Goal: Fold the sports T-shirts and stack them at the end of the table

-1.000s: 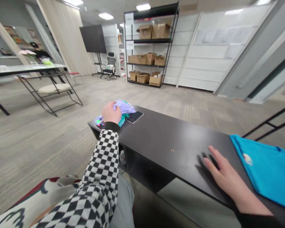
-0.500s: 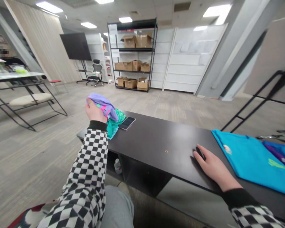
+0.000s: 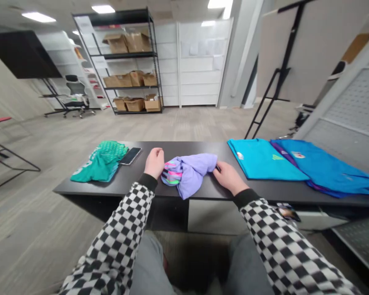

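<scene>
A crumpled purple garment (image 3: pixel 192 174) with a pink, green and black patterned patch lies on the dark low table between my hands. My left hand (image 3: pixel 155 162) is closed, right against the garment's left end; its curled fingers hide whatever may be in them. At the garment's right end, my right hand (image 3: pixel 229 177) is closed around a small black object (image 3: pixel 218 167), only partly visible. Further left are a green garment (image 3: pixel 100 162), loosely folded over something light blue, and a black-screened phone (image 3: pixel 130 156).
The dark table (image 3: pixel 147 188) spans the view. A folded bright blue shirt (image 3: pixel 261 159) lies to the right, beside another blue garment (image 3: pixel 326 164) with purple showing beneath. Beyond the table stand an easel-like board (image 3: pixel 283 57), a shelf of cardboard boxes (image 3: pixel 134 104) and an office chair (image 3: pixel 75 90).
My left hand has moved right from above the green garment, and the purple garment now lies mid-table. The head view has turned right. My right hand still has the black object.
</scene>
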`<action>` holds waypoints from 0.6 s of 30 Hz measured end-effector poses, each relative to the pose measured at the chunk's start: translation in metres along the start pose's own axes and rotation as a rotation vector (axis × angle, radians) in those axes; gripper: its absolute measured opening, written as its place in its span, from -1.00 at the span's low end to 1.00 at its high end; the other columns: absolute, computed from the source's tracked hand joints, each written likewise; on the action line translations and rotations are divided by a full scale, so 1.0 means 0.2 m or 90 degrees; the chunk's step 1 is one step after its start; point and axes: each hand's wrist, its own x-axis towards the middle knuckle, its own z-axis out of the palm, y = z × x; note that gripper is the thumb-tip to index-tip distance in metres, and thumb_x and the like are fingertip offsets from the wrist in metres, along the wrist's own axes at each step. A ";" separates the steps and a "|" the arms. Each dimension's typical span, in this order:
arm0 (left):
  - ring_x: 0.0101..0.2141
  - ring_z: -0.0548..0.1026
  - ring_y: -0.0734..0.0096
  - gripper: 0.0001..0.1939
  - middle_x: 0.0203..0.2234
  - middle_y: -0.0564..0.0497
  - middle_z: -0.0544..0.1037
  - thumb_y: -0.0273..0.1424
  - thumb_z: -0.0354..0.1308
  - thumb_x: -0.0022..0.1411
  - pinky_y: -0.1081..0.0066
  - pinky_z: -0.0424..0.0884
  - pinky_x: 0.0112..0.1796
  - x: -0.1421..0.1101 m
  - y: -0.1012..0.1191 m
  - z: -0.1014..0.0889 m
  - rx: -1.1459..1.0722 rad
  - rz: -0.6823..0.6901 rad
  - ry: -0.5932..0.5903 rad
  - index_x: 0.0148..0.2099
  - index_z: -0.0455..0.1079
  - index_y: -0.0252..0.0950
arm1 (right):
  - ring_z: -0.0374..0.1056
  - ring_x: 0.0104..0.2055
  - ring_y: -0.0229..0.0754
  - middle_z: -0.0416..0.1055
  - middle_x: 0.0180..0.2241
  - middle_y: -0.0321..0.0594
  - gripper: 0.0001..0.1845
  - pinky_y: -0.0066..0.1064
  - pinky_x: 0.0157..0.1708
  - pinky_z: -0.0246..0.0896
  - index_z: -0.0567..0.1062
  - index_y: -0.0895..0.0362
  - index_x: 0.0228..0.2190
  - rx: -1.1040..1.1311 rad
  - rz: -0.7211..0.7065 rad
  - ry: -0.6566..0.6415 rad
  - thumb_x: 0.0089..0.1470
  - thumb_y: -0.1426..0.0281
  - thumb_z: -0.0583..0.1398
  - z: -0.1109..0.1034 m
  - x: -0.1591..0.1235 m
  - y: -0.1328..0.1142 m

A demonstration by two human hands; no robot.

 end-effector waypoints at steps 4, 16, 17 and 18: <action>0.15 0.61 -0.04 -0.63 0.09 -0.20 0.68 -0.10 0.24 0.45 -0.01 0.47 0.28 -0.26 -0.02 0.10 0.151 0.105 -0.151 0.12 0.60 -0.20 | 0.55 0.28 0.09 0.64 0.20 0.10 -0.47 -0.06 0.38 0.36 0.60 0.19 0.24 0.118 0.032 0.102 0.35 0.40 0.11 0.00 -0.04 0.04; -0.02 0.71 0.06 -0.51 -0.11 -0.13 0.76 0.08 0.37 0.35 0.10 0.62 0.12 -0.25 0.00 0.15 -0.324 -0.075 -0.152 0.00 0.65 -0.24 | 0.51 0.28 0.33 0.71 0.07 -0.03 -0.59 0.23 0.34 0.34 0.77 0.06 -0.15 0.289 0.065 -0.035 0.26 -0.02 0.41 0.00 0.03 -0.02; -0.01 0.71 0.07 -0.52 -0.11 -0.13 0.76 0.07 0.38 0.33 0.10 0.63 0.12 -0.21 -0.02 0.13 -0.347 -0.088 -0.065 0.00 0.63 -0.24 | 0.59 0.13 0.26 0.73 -0.08 -0.08 -0.55 0.13 0.22 0.46 0.76 0.08 -0.16 0.371 0.106 0.012 0.27 -0.05 0.39 0.00 0.04 -0.01; 0.00 0.71 0.08 -0.53 -0.11 -0.13 0.76 0.04 0.38 0.33 0.10 0.64 0.11 -0.18 -0.05 0.11 -0.364 -0.100 0.009 0.00 0.62 -0.24 | 0.62 0.01 0.19 0.73 -0.18 -0.11 -0.51 0.05 0.12 0.52 0.76 0.10 -0.16 0.447 0.144 0.066 0.27 -0.08 0.38 0.00 0.06 0.00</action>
